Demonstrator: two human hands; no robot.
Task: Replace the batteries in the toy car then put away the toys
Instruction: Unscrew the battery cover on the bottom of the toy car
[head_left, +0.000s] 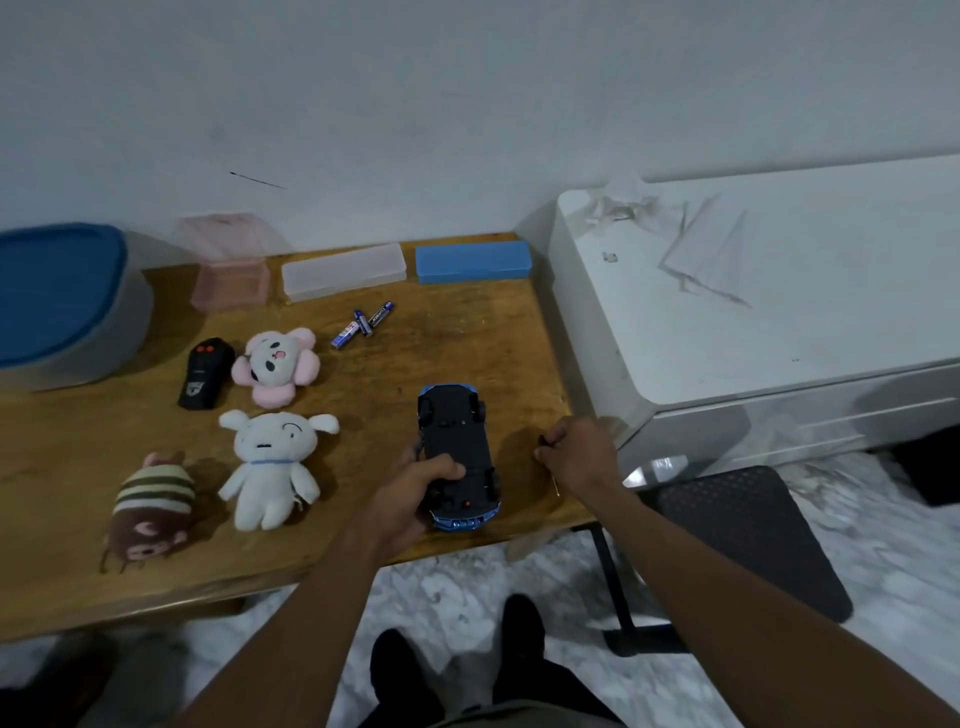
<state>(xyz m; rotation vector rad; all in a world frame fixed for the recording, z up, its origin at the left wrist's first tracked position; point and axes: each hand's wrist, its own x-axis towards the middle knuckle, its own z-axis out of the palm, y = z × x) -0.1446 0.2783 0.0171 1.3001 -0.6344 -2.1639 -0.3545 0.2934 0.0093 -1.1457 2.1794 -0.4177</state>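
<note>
The toy car is flipped belly-up near the front edge of the wooden table, with the left hand wrapped around its side. The right hand is pinched shut on a thin screwdriver just beside it. Three batteries lie further back.

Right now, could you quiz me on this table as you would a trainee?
1. True or false: the toy car lies upside down, held by the left hand.
2. How many loose batteries lie on the wooden table?
3. Which plush is nearest the black remote control? A) pink flower plush B) white dog plush C) striped brown plush

Key: 1 true; 2 three; 3 A. The right hand grips a thin tool, likely a small screwdriver.
</note>
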